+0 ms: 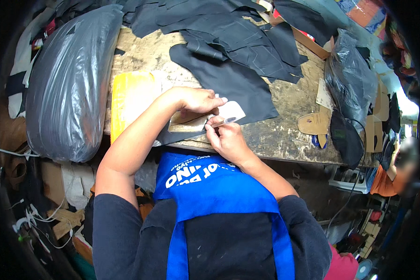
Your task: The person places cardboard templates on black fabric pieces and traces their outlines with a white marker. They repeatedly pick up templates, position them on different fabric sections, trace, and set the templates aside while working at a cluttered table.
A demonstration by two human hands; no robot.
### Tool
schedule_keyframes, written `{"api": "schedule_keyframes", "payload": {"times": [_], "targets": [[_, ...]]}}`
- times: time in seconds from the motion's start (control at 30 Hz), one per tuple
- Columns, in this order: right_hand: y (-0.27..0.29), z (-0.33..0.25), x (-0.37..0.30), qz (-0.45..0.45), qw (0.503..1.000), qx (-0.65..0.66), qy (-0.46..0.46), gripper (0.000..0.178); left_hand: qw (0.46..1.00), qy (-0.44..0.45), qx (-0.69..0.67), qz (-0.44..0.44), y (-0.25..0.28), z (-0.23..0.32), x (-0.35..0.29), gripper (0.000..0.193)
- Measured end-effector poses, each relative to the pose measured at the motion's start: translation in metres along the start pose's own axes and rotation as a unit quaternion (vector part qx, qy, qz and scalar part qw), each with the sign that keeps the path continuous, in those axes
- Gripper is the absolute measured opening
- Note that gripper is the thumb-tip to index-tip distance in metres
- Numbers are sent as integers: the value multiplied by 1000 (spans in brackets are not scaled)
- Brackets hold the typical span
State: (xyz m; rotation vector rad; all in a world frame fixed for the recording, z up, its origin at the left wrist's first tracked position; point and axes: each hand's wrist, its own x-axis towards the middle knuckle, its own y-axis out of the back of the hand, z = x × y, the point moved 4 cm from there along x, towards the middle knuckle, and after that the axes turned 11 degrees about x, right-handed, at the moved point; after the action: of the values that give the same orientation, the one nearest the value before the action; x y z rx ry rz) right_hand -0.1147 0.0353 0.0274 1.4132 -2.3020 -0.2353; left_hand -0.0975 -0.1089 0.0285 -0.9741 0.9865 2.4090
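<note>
A large piece of black sheet material (249, 91), perhaps leather or fabric, lies at the table's front edge. On it rests a pale, flat cut-out template (234, 110), its middle partly hidden by my hands. My left hand (198, 100) presses down on the template from above, fingers bent and held close together. Just to the right and nearer me, my right hand (225, 139) pinches a slim pen (229, 120), its body slanting up to the right. The pen's tip is by the template's near edge; whether it touches the black sheet I cannot tell.
Black cut pieces (238, 42) are heaped across the worn wooden table (284, 144). A yellow-edged packet (121, 102) lies left of my forearm, beside a bulging grey plastic bag (70, 88). Brown templates (312, 122) and another grey bag (352, 70) lie at the right.
</note>
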Motion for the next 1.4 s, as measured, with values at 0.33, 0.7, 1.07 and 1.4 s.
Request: {"api": "schedule_keyframes", "payload": {"times": [0.33,0.7,1.07,1.4], "targets": [[9,2,11,34,996,-29,79,9,998,0,-55,18,2,5,-9,74],[50,52,-15,181,973,143,-30,15,885,152,134,419,-14,-26,-33,70],[50,49,-14,145,986,30,72,8,731,-17,-440,521,-10,-102,-57,41],[93,38,-18,331,924,-189,36,12,724,6,-447,525,61,-106,-34,35]]}}
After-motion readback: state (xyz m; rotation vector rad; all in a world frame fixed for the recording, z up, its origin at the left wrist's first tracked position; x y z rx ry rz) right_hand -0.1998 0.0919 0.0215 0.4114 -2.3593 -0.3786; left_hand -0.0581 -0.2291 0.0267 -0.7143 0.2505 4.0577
